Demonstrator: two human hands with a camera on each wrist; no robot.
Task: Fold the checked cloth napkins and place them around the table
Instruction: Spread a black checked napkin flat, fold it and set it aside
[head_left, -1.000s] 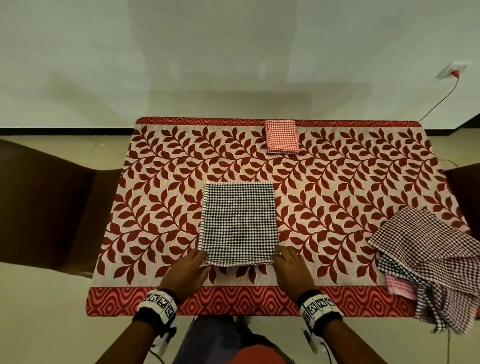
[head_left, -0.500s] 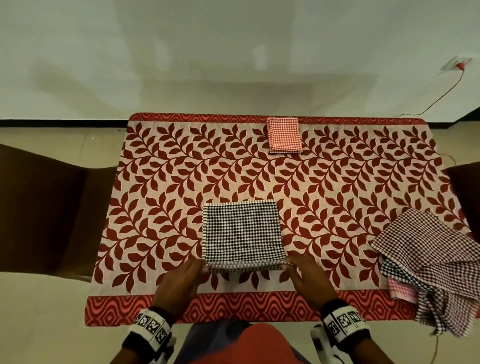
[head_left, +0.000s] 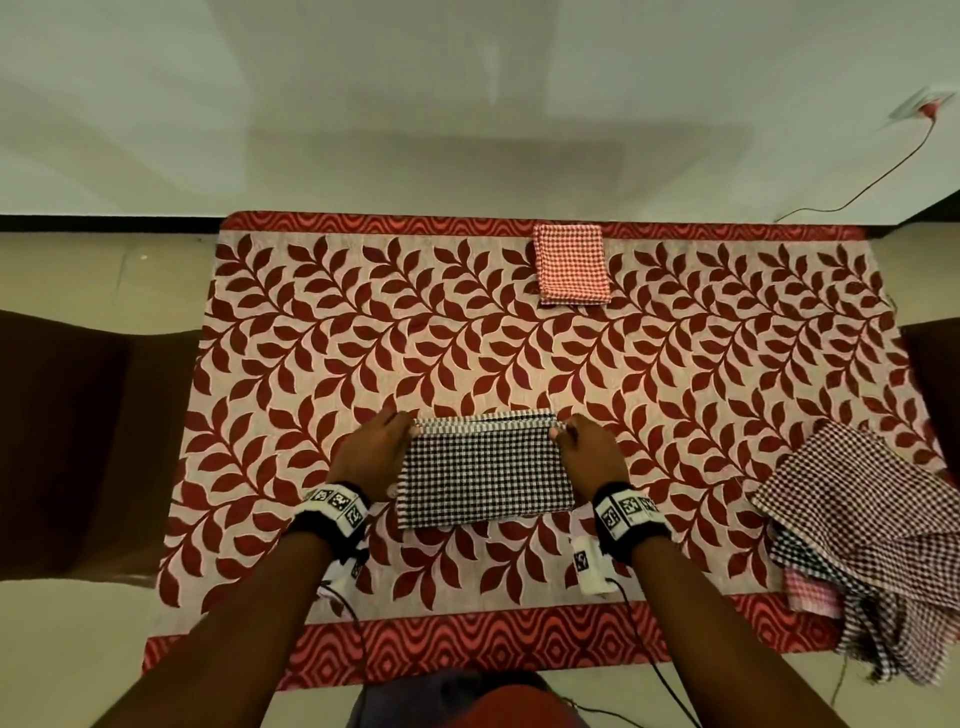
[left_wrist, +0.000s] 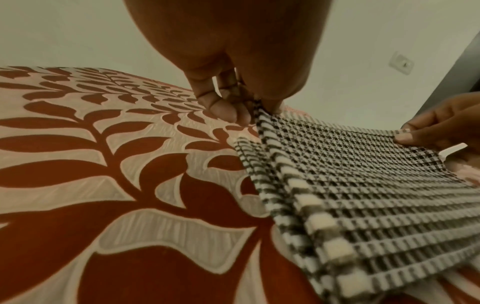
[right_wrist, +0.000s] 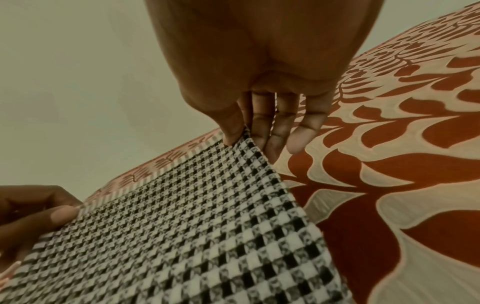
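A black-and-white checked napkin (head_left: 483, 470) lies near the table's front middle, its near half turned over onto the far half. My left hand (head_left: 410, 431) pinches its left corner (left_wrist: 257, 109) between thumb and fingers. My right hand (head_left: 558, 431) pinches the right corner (right_wrist: 245, 133) the same way. The held edge sits just short of the napkin's far edge, slightly raised off the lower layers. A folded red-checked napkin (head_left: 571, 267) lies at the table's far edge, right of centre.
The table wears a red leaf-patterned cloth (head_left: 311, 338). A loose heap of checked napkins (head_left: 883, 535) hangs over the right edge. Brown chairs stand at the left (head_left: 78, 441) and right (head_left: 935, 374). A wall socket with a red cable (head_left: 924, 106) is at the far right.
Both hands took the napkin's near corners and carried them away from me, folding the near half over the far half. The head view shifted closer over the table.
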